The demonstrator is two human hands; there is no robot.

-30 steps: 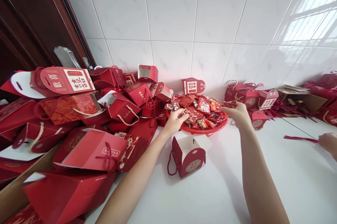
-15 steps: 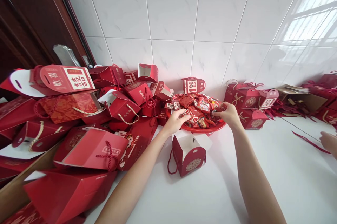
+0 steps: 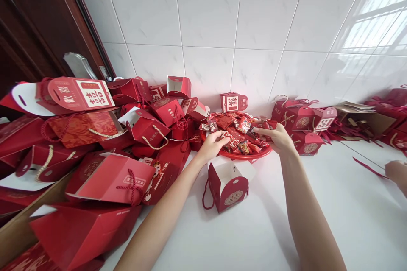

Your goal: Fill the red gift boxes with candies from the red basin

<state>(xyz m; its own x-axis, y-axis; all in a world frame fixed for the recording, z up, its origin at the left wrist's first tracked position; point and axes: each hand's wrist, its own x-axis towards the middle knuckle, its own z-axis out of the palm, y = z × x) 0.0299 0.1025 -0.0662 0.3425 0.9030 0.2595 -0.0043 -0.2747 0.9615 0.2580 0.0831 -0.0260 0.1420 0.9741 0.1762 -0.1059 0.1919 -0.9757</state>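
A red tray (image 3: 254, 155) heaped with red-wrapped sweets (image 3: 235, 132) stands near the wall. My left hand (image 3: 213, 145) is at the tray's front left, thumb and fingers closed round something I cannot make out among the wrappers. Over the tray's right side is my right hand (image 3: 276, 136), its fingers pinching a red-wrapped sweet (image 3: 269, 124). Just in front of the tray sits an open dark red gift box (image 3: 233, 192), white inside, with a cord handle hanging at its left.
Many red boxes (image 3: 117, 177) are piled on the left. More boxes (image 3: 300, 120) stand right of the tray, beside a cardboard box (image 3: 381, 120) with ribbons. At the far right, another person's hand (image 3: 397, 172) is near a red ribbon (image 3: 369, 167).
My right hand has shifted slightly right, and a red wrapper now shows at its fingers. My left hand has barely moved. The other person's hand has moved slightly left to the ribbon.
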